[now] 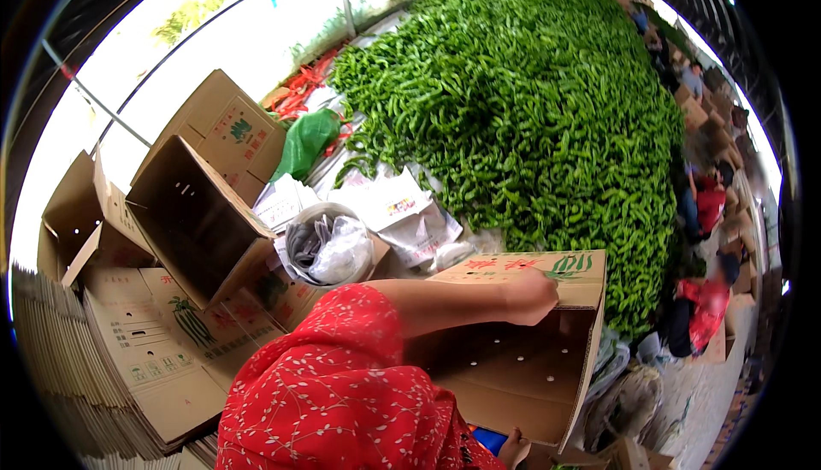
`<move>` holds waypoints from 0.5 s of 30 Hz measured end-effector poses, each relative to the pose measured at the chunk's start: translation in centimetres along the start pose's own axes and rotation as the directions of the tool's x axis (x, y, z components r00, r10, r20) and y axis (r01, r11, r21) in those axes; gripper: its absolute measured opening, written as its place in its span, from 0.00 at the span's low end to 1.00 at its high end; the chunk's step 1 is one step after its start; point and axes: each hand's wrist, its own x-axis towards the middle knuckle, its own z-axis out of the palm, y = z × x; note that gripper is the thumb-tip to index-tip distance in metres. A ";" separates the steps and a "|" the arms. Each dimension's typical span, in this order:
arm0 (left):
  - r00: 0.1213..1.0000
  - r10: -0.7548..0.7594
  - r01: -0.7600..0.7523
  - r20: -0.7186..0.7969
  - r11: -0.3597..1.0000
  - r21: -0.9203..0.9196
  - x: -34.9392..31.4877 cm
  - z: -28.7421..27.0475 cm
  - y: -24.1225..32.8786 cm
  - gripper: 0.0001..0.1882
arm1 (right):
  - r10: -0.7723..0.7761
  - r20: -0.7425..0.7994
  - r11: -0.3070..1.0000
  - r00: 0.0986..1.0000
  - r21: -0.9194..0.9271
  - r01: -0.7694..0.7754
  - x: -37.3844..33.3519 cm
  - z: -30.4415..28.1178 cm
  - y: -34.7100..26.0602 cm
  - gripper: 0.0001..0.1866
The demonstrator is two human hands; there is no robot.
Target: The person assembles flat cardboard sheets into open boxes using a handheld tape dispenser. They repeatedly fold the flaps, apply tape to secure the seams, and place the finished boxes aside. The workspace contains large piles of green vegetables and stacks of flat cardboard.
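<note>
box (505, 376) lies before the person, near the peppers (513, 128) — best braced at both edges, i'd judge, walls kept square. its mouth faces the person, long axis seemingly left to right. left hand (532, 296) curls at the upper edge, right hand (513, 449) sits by the lower — whether their fingers grip, i cannot tell.

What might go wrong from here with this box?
The left hand is at the upper edge of the cardboard box; hard pressure might crease it. The red sleeve looks near the bucket and may bump it. The tilted open carton farther left might slip.
</note>
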 end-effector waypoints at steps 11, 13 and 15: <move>0.721 -0.027 0.271 -0.693 0.931 0.245 -15.9 -27.5 -16.2 0.07 | -0.271 -0.173 0.829 0.947 0.458 0.321 31.2 -11.4 -28.3 0.16; 0.544 -0.217 0.518 -0.811 0.847 0.120 -20.7 -31.4 -19.5 0.08 | -0.477 -0.143 0.807 0.867 0.318 0.497 37.3 -13.2 -35.3 0.13; 0.431 -0.263 0.610 -0.863 0.790 0.063 -26.0 -35.1 -22.0 0.10 | -0.637 -0.244 0.680 0.732 0.270 0.682 41.4 -15.1 -44.4 0.11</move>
